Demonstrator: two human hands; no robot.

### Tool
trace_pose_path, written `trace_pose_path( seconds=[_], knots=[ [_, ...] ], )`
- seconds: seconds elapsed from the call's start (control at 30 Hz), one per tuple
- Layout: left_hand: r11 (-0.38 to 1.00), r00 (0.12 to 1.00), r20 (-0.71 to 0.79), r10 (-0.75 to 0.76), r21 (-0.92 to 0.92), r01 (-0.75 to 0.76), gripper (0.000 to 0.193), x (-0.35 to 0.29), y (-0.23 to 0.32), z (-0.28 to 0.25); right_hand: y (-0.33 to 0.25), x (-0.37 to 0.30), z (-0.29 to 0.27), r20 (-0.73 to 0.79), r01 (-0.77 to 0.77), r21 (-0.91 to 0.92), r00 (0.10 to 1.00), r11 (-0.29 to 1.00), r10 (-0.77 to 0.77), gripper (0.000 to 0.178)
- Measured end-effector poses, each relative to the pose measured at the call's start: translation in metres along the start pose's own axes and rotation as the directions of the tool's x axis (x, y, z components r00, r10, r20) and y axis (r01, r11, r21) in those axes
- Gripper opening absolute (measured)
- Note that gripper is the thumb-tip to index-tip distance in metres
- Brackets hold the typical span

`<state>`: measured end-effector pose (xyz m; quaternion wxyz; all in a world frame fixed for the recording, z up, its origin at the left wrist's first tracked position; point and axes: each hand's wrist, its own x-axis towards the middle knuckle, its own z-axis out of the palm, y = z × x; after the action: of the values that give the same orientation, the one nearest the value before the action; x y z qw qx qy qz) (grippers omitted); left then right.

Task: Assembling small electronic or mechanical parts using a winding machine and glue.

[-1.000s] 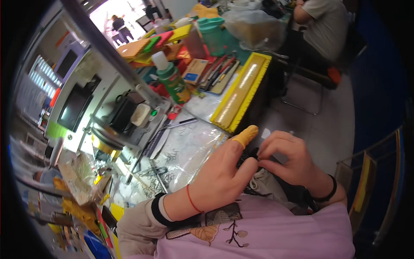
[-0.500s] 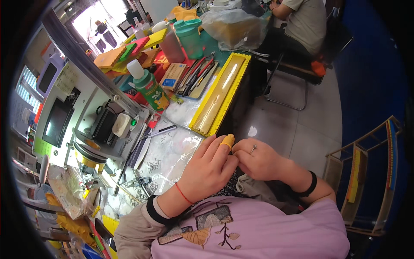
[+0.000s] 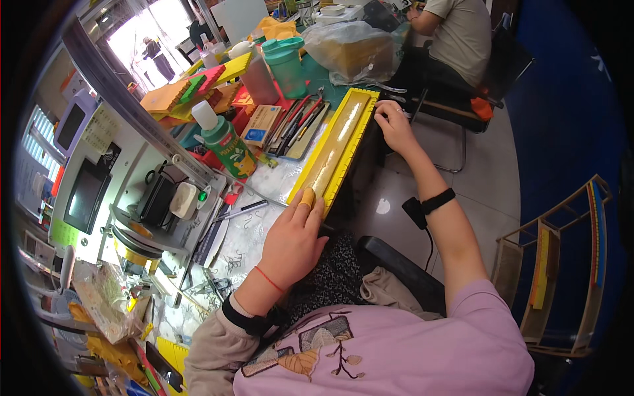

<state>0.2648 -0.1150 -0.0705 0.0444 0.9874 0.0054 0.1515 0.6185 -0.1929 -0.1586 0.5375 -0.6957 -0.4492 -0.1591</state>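
Observation:
A long yellow board point(image 3: 307, 177) with notched edges lies slantwise at the table's right edge, a glossy tan strip point(image 3: 342, 134) running along its middle. On its near end rest the stretched fingers of my left hand point(image 3: 290, 241), palm down, one fingertip covered by a yellow finger cot point(image 3: 307, 197). My right hand point(image 3: 396, 129) is at the board's far right edge, fingers curled and pinched together by the notches. Whatever they may hold is too small to make out.
Left of the board are a tray of pliers and tweezers point(image 3: 300, 129), a small box point(image 3: 262, 124) and a green bottle point(image 3: 228, 148). Small dark wire-like bits point(image 3: 232, 261) lie on the worktop. A seated person point(image 3: 456, 39) is at the far right; a wooden rack point(image 3: 548, 264) stands right.
My hands, close together before at the board's near end, have parted. The right has reached forward to the far right edge; the left has settled on the board's near end.

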Motion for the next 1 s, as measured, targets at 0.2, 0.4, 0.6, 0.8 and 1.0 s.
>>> trace_pose_path(
  seconds=[0.2, 0.4, 0.6, 0.8, 1.0],
  knots=[
    [1.000, 1.000, -0.005, 0.001, -0.016, -0.001, 0.070, -0.001, -0.004, 0.000, -0.011, 0.006, 0.014, 0.033, 0.031, -0.145, 0.999, 0.989, -0.027, 0.010],
    [1.000, 1.000, -0.005, -0.010, -0.015, 0.010, 0.070, -0.003, -0.002, 0.001, -0.011, -0.019, 0.034, -0.164, -0.050, -0.396, 0.986, 0.917, -0.017, 0.012],
    [1.000, 1.000, -0.011, 0.009, 0.012, -0.008, 0.069, -0.007, -0.001, 0.002, -0.004, -0.044, 0.031, -0.267, -0.232, -0.136, 0.945, 0.963, 0.189, 0.015],
    [1.000, 1.000, -0.006, 0.003, 0.007, -0.003, 0.070, 0.002, -0.001, 0.005, -0.023, -0.034, 0.018, -0.098, -0.038, -0.244, 0.995, 0.969, 0.014, 0.012],
    [1.000, 0.999, -0.050, -0.008, -0.030, 0.007, 0.069, -0.002, -0.009, -0.004, -0.036, -0.001, 0.007, 0.054, 0.272, -0.298, 0.962, 0.915, -0.268, 0.012]
  ],
)
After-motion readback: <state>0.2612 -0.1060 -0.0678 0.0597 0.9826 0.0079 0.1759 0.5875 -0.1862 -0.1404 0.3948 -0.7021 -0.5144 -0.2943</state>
